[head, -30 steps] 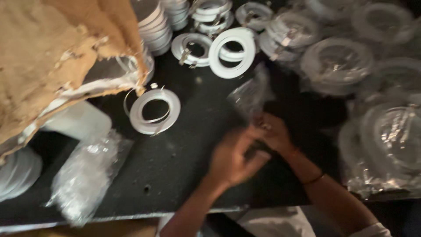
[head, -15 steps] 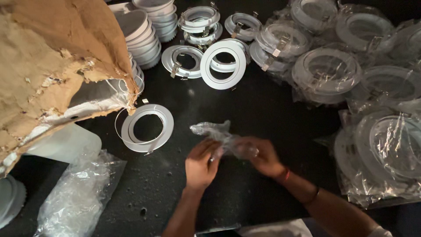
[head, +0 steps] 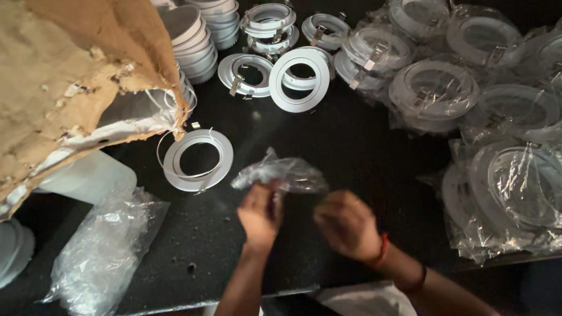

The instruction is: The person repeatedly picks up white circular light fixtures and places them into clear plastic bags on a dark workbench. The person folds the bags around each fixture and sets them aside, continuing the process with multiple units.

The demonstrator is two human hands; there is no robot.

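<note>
My left hand [head: 259, 213] and my right hand [head: 346, 225] are close together over a black table [head: 363, 158], both on a crumpled clear plastic bag [head: 280, 174]. The left hand's fingers pinch the bag's lower left part. The right hand is closed at the bag's right end; its fingertips are hidden. A white ring-shaped lamp frame [head: 197, 160] with a wire clip lies flat just left of the bag, out of its wrapping.
Torn brown cardboard [head: 64, 82] covers the upper left. Stacked white rings [head: 199, 35] and loose rings [head: 300, 79] lie at the back. Several bagged rings [head: 433, 93] fill the right side. An empty clear bag [head: 99, 251] lies at the lower left.
Both hands have shifted from the right of the table toward the middle, and the plastic bag has come with them. The view has drifted down slightly.
</note>
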